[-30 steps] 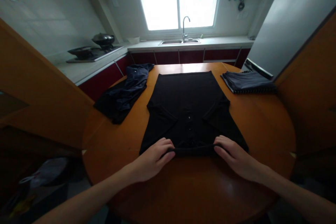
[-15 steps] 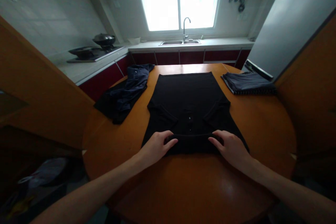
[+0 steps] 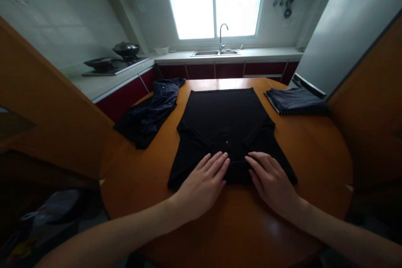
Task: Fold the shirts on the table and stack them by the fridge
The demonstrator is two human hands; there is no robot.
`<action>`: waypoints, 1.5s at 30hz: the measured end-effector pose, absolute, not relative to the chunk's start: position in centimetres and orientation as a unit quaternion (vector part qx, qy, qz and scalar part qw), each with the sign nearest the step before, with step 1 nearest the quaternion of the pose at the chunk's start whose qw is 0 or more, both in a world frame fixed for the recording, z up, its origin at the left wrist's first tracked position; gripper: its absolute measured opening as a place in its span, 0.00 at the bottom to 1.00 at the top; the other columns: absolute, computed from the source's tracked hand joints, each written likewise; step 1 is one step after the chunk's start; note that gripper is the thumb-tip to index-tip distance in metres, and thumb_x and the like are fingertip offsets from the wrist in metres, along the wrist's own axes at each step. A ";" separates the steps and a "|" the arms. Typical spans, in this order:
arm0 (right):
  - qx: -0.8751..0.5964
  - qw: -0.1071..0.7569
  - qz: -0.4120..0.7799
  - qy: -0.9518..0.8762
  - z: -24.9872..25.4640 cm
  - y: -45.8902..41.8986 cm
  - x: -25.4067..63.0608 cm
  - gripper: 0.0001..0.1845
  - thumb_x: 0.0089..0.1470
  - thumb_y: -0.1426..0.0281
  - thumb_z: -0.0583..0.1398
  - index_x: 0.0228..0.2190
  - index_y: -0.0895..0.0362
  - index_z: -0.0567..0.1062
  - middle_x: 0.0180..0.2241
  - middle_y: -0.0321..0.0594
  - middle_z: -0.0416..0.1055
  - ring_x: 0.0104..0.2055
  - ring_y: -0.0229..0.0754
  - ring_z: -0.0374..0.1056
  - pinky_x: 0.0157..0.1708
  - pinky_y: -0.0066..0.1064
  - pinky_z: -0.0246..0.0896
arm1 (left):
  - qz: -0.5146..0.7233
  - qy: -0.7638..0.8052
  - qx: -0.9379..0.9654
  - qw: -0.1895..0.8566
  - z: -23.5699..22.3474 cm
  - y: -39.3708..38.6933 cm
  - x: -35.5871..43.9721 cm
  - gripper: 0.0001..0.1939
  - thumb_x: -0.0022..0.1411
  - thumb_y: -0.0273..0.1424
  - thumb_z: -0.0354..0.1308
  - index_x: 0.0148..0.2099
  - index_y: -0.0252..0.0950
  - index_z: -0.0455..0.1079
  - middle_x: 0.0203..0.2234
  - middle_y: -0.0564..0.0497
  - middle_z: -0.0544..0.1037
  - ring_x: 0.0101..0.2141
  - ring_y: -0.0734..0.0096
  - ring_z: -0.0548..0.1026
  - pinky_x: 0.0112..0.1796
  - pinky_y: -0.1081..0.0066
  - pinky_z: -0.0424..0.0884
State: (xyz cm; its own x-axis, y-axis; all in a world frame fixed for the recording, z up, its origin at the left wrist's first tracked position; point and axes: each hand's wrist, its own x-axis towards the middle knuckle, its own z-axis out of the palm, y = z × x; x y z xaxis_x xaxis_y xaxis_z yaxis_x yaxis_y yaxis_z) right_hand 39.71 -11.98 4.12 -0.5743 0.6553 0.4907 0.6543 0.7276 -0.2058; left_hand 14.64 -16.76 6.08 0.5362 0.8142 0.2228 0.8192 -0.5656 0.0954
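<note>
A black shirt (image 3: 224, 111) lies spread on the round wooden table (image 3: 245, 226), its collar end toward me and its hem at the far side. Small buttons show near its middle front, and both sleeves lie out to the sides. My left hand (image 3: 204, 180) rests flat on the collar, fingers stretched out. On the collar's right part lies my right hand (image 3: 271, 180), its fingers extended and slightly bent. Neither hand grips the cloth. The parts of the collar under my palms are hidden.
Crumpled dark clothes (image 3: 153, 111) lie at the table's left. A folded grey and dark stack of clothes (image 3: 298, 100) sits at the right edge. Beyond the table are a counter with a sink (image 3: 205, 53) and a stove with pans (image 3: 100, 64). A fridge (image 3: 333, 29) stands right.
Both hands have let go of the collar edge they were pinching and now lie flat on it. My left hand has moved right, toward the middle.
</note>
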 end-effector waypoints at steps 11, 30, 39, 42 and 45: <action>-0.280 0.155 0.021 -0.947 2.4 -13.5 38.4 0.37 0.64 0.65 0.56 0.68 0.66 0.53 0.70 0.54 0.49 0.72 0.52 0.43 0.69 0.49 0.47 | -0.083 -0.465 -0.880 -0.037 4.3 -17.7 15.6 0.42 0.71 0.50 0.49 0.74 0.30 0.41 0.71 0.37 0.47 0.70 0.54 0.44 0.67 0.55 0.46; -0.370 0.176 0.019 -0.912 1.0 -12.3 43.1 0.43 0.66 0.62 0.55 0.71 0.61 0.40 0.70 0.54 0.50 0.72 0.52 0.45 0.67 0.50 0.52 | -0.080 -0.520 -0.849 -0.033 4.0 -21.0 9.8 0.42 0.72 0.37 0.52 0.76 0.35 0.29 0.72 0.40 0.44 0.70 0.56 0.49 0.66 0.53 0.55; -0.360 0.242 0.015 -0.901 3.5 -14.5 40.3 0.39 0.67 0.67 0.51 0.71 0.61 0.39 0.71 0.51 0.44 0.73 0.52 0.38 0.68 0.53 0.49 | -0.130 -0.463 -0.875 0.045 6.5 -20.3 13.7 0.33 0.73 0.31 0.47 0.75 0.32 0.41 0.72 0.42 0.48 0.70 0.55 0.45 0.67 0.52 0.52; -0.325 0.214 0.020 -0.921 2.9 -14.8 38.4 0.40 0.65 0.68 0.54 0.70 0.63 0.44 0.71 0.52 0.44 0.73 0.52 0.37 0.69 0.51 0.47 | -0.092 -0.437 -0.894 0.029 6.2 -18.9 15.5 0.37 0.73 0.40 0.50 0.75 0.31 0.41 0.72 0.41 0.47 0.71 0.55 0.43 0.68 0.53 0.48; -0.315 0.191 0.032 -0.929 2.2 -14.4 37.8 0.40 0.62 0.68 0.57 0.69 0.65 0.49 0.71 0.53 0.45 0.73 0.52 0.37 0.69 0.50 0.47 | -0.064 -0.439 -0.896 -0.009 5.3 -17.9 15.9 0.42 0.71 0.46 0.51 0.75 0.32 0.38 0.72 0.40 0.46 0.71 0.54 0.44 0.67 0.53 0.48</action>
State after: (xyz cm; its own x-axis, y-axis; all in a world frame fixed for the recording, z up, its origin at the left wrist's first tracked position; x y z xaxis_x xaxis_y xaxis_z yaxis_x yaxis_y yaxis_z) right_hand 37.80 -14.41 2.16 -0.7289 0.5974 0.3345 0.5732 0.7996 -0.1789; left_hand 15.86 -17.94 5.31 0.6060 0.7884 0.1061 0.7861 -0.6139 0.0716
